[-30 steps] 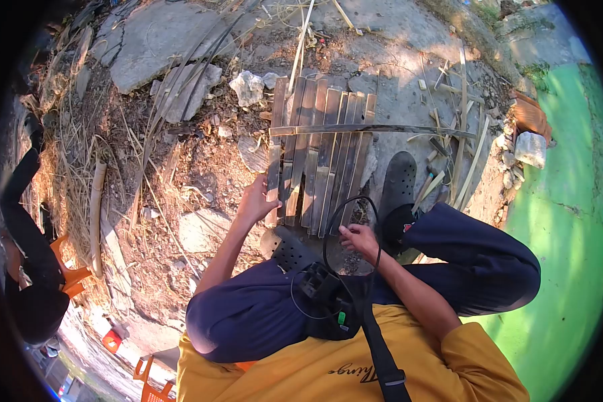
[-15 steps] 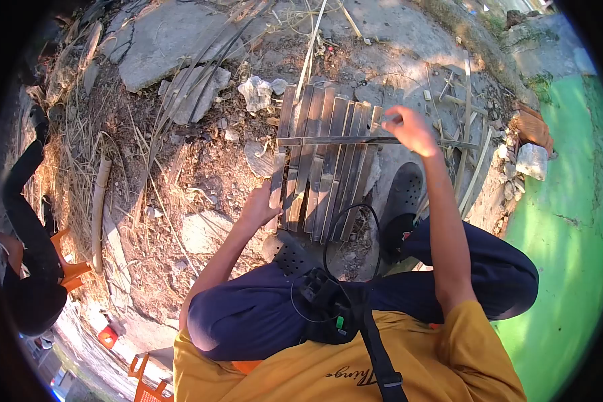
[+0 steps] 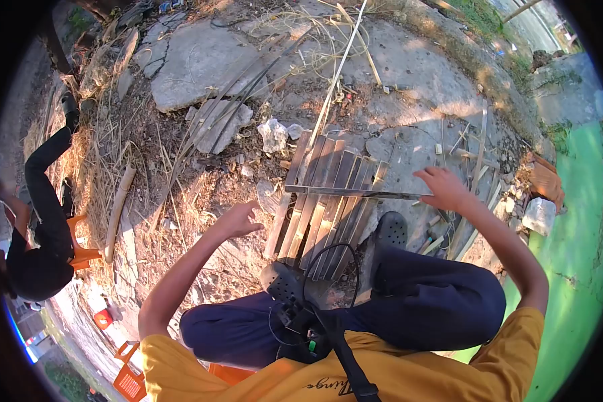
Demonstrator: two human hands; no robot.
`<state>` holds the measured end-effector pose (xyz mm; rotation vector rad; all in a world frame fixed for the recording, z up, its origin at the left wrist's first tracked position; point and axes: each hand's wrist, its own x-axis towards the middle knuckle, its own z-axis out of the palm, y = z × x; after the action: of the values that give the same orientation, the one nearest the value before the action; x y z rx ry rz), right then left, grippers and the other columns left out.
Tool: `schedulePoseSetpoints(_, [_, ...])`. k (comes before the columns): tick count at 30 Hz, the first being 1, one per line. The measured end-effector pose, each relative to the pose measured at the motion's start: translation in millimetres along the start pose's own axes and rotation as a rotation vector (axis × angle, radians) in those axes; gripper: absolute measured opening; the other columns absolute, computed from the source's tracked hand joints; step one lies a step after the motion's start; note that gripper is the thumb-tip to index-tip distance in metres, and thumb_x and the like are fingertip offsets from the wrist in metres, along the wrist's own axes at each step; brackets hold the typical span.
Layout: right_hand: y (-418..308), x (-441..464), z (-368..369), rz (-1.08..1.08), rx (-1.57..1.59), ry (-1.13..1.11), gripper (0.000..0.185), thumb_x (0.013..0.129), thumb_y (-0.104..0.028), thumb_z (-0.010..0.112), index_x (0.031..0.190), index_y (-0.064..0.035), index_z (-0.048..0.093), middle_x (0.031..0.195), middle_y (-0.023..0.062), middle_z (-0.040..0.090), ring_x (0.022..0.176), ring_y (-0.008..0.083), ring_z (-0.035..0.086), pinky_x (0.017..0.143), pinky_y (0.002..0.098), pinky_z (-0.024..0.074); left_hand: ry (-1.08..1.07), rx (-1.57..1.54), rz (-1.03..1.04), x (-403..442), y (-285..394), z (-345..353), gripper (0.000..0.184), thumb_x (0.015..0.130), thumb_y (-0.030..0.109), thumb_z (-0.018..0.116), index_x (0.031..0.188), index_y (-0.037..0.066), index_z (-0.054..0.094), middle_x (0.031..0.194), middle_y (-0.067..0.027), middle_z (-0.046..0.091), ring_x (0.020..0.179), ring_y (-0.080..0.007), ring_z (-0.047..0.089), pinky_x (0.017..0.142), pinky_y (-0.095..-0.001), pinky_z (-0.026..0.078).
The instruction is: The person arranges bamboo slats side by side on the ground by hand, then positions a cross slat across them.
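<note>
A row of narrow wooden or bamboo slats point(image 3: 321, 218) lies side by side on the ground between my feet. Across their upper part runs a single dark slat point(image 3: 355, 192). My right hand point(image 3: 443, 189) is at the right end of this crosswise slat, its thumb against it and the end hidden beneath the hand. To the left of the row, my left hand point(image 3: 240, 221) hovers with fingers apart, holding nothing. A dark clog point(image 3: 281, 280) on my foot touches the near end of the row; the other clog point(image 3: 391, 231) stands to its right.
Broken concrete slabs point(image 3: 204, 67) and a white stone point(image 3: 273, 135) lie beyond the slats. Loose strips point(image 3: 472, 167) are scattered at right, beside a green-painted floor point(image 3: 573, 234). At far left a person in dark clothes point(image 3: 47, 214) sits near an orange chair point(image 3: 84, 244).
My left hand has let go of the leftmost slat and moved left, its fingers opening. My right hand has moved right along the crosswise slat to its end. The view has shifted.
</note>
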<state>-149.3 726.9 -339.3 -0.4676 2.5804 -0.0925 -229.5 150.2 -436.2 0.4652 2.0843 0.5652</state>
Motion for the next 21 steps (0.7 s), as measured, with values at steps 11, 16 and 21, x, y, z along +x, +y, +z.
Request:
schedulePoseSetpoints(11, [-0.8, 42.2, 173.4, -0.053, 0.434, 0.186, 0.054, 0.095, -0.027, 0.072, 0.146, -0.0159, 0.055, 0.1, 0.011, 0.063, 0.087, 0.0362, 0.065, 0.077, 0.0472, 0.0534, 0.398, -0.113, -0.159, 102.0, 55.7, 58.7, 0.068, 0.08, 0.022, 0.082, 0.14, 0.006, 0.053, 0.113, -0.0201, 0.067, 0.105, -0.0357, 0.066, 0.093, -0.0434, 0.054])
schedulePoseSetpoints(16, [5.5, 31.8, 174.0, -0.09, 0.482, 0.392, 0.06, 0.098, -0.023, 0.07, 0.155, -0.0189, 0.05, 0.091, 0.0134, 0.059, 0.074, 0.0369, 0.062, 0.065, 0.0474, 0.0499, 0.766, -0.12, -0.101, 100.7, 57.6, 89.7, 0.06, 0.076, 0.012, 0.081, 0.132, 0.008, 0.061, 0.107, -0.0141, 0.069, 0.089, -0.0275, 0.068, 0.081, -0.0396, 0.057])
schedulePoseSetpoints(21, [8.5, 33.5, 181.8, -0.011, 0.545, 0.435, 0.064, 0.099, -0.025, 0.069, 0.158, -0.0166, 0.045, 0.1, 0.0146, 0.065, 0.08, 0.0378, 0.066, 0.067, 0.0472, 0.0517, 0.903, -0.285, -0.069, 88.6, 72.6, 106.5, 0.051, 0.076, 0.01, 0.08, 0.126, 0.007, 0.069, 0.106, -0.0091, 0.069, 0.087, -0.0191, 0.066, 0.078, -0.0342, 0.057])
